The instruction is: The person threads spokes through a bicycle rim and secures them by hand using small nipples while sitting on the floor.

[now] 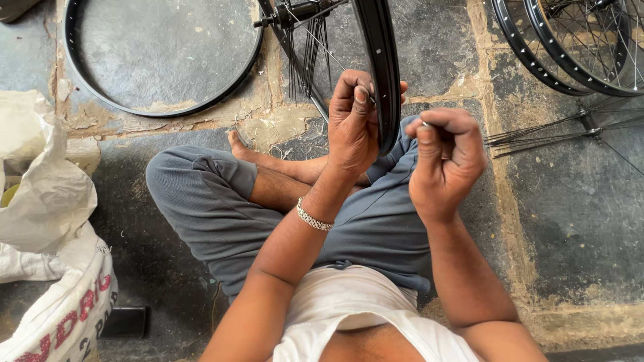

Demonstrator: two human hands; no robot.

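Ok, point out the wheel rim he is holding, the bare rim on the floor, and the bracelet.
wheel rim (384, 74), head view, outer edge.
bare rim (100, 100), head view, lower left arc.
bracelet (314, 219), head view, top of the band.

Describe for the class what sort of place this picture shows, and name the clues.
Probably a bicycle wheel workshop: a person sits on a stone floor, a bare black rim lies flat, and spoked wheels lie nearby.
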